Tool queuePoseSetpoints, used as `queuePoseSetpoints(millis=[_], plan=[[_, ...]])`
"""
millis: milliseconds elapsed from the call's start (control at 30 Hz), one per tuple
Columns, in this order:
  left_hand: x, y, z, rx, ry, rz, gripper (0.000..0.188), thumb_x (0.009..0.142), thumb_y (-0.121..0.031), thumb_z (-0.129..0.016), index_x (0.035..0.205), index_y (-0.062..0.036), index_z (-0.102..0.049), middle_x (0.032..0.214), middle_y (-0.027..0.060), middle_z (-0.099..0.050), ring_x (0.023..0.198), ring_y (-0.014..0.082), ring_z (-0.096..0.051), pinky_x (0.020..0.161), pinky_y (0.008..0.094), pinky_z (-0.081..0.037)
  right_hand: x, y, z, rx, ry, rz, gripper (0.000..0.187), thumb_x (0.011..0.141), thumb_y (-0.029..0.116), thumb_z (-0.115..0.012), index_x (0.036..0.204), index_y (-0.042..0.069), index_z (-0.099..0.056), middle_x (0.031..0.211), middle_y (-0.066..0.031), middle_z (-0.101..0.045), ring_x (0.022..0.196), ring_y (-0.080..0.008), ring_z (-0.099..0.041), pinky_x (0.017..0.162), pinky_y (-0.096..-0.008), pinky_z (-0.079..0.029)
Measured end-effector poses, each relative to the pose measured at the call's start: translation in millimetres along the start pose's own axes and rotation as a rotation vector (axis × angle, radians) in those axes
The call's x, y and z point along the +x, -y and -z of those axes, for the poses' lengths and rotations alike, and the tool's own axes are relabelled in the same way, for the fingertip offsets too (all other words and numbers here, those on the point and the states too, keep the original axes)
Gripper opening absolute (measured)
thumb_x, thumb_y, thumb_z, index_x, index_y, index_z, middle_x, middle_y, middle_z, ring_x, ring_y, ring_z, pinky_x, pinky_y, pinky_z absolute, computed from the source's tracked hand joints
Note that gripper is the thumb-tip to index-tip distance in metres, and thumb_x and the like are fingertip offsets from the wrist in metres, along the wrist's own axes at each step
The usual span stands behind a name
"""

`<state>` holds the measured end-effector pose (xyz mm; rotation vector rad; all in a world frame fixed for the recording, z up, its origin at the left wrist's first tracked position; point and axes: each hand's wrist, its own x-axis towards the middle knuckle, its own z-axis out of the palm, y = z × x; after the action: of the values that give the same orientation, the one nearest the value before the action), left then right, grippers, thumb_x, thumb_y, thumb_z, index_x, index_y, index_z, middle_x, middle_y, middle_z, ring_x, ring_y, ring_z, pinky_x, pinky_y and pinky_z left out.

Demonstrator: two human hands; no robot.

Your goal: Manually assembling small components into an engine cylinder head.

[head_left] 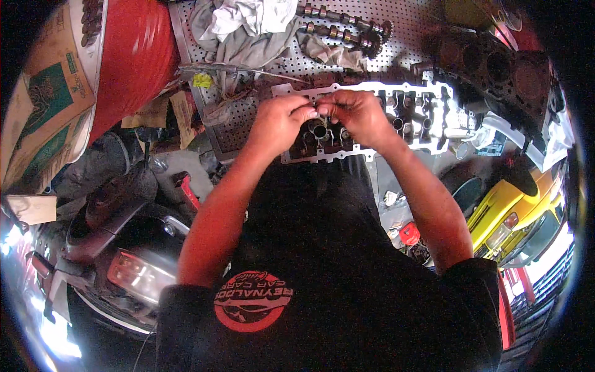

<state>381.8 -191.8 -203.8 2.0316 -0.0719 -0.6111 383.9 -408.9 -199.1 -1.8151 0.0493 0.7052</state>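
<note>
Both hands meet above the left part of a silver cylinder head, which lies on a perforated metal bench. Thumb and fingers of my left hand are pinched together, touching the fingertips of my right hand. My right hand is pinched too. Between the fingertips there seems to be a small dark piece, too small to name. Just below the fingers, a round dark bore shows in the cylinder head. The hands cover part of its far left edge.
Two camshafts lie at the back beside grey and white rags. A long thin rod lies in front of the rags. An engine block stands at the right. Cars flank me, including a yellow one.
</note>
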Motion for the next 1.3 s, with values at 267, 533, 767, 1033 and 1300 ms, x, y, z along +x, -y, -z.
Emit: queuePoseSetpoints(millis=[267,533,767,1033,1300], plan=[[-28,22,-47,0.023,-0.258,-0.087,0.023,0.080,-0.018,-0.083,0.098,-0.0062,-0.074,0.096,0.0119,-0.071,0.094,0.0377,-0.063,0.087,0.0502,-0.049,3,-10,12,-0.460,0.176,0.249,0.022,0.087,0.014,-0.081,0.105,0.001,-0.077,0.091,-0.0146,-0.075,0.082,-0.0284,-0.070,0.078,-0.0405,-0.056],[-13,14,-16,0.110,-0.083,-0.148,0.028,0.085,-0.018,-0.081,0.106,-0.0050,-0.069,0.099,0.0129,-0.069,0.097,0.0352,-0.065,0.088,0.0459,-0.052,-3,-14,9,-0.499,0.031,0.384,0.033,0.082,0.011,-0.084,0.112,0.005,-0.072,0.097,-0.0115,-0.071,0.085,-0.0326,-0.069,0.079,-0.0435,-0.057],[-30,6,-25,0.014,-0.237,-0.276,0.016,0.086,-0.007,-0.077,0.092,-0.0043,-0.062,0.095,0.0117,-0.067,0.092,0.0348,-0.063,0.083,0.0448,-0.052,-15,1,13,-0.169,0.126,0.176,0.034,0.081,0.013,-0.086,0.112,0.006,-0.074,0.107,-0.0166,-0.075,0.093,-0.0344,-0.073,0.082,-0.0435,-0.059],[-36,-15,-22,-0.228,-0.072,0.008,0.022,0.086,-0.008,-0.079,0.103,-0.0038,-0.067,0.096,0.0131,-0.071,0.090,0.0331,-0.069,0.090,0.0409,-0.053,-32,1,17,-0.190,0.073,0.262,0.025,0.072,-0.007,-0.082,0.092,0.006,-0.075,0.094,-0.0069,-0.074,0.089,-0.0272,-0.072,0.076,-0.0376,-0.058],[-24,8,-3,0.029,0.104,-0.069,0.027,0.083,-0.015,-0.083,0.107,-0.0043,-0.074,0.099,0.0143,-0.073,0.094,0.0348,-0.070,0.092,0.0433,-0.054,-26,14,7,-0.294,0.085,0.209,0.030,0.074,0.002,-0.079,0.104,0.006,-0.074,0.094,-0.0143,-0.071,0.093,-0.0373,-0.069,0.083,-0.0467,-0.056]])
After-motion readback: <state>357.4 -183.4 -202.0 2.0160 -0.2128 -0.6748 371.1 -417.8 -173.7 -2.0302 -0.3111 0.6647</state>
